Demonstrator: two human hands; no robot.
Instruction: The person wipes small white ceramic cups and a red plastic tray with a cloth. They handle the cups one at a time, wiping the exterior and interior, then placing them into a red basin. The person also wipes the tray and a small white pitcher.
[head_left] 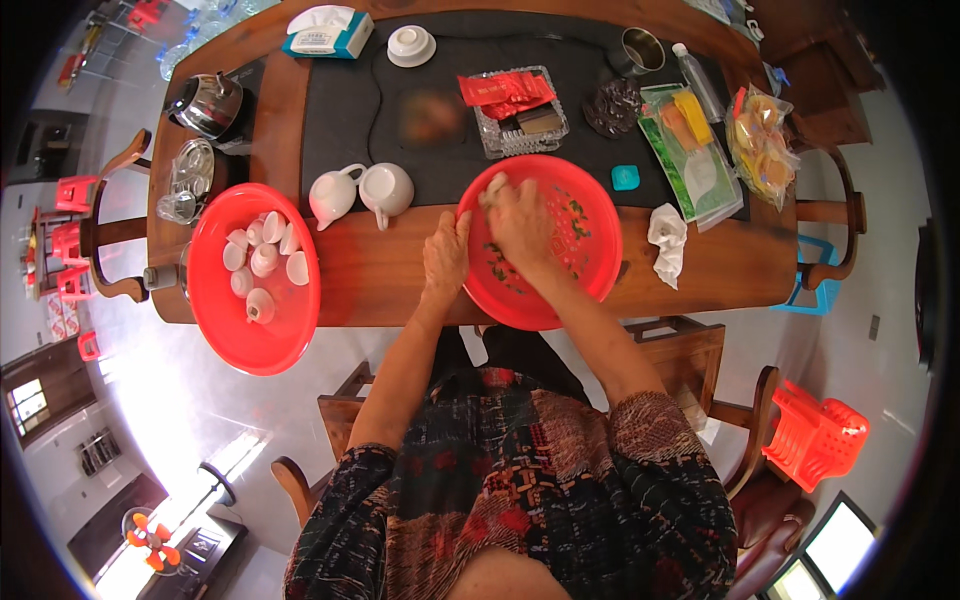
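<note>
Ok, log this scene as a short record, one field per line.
Left hand: at the left rim of the middle basin
Right hand: inside that basin, gripping what looks like a pale cloth; motion-blurred
Middle basin: red, patterned inside
Left basin: red, holding small white cups
Between basins: two white pitchers
Right side: crumpled white tissue

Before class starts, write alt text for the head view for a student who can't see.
A person's right hand holds a pale cloth-like item inside a red basin; the left hand touches its rim. On the left, a second red basin holds small white cups; two white jugs stand between.
</note>
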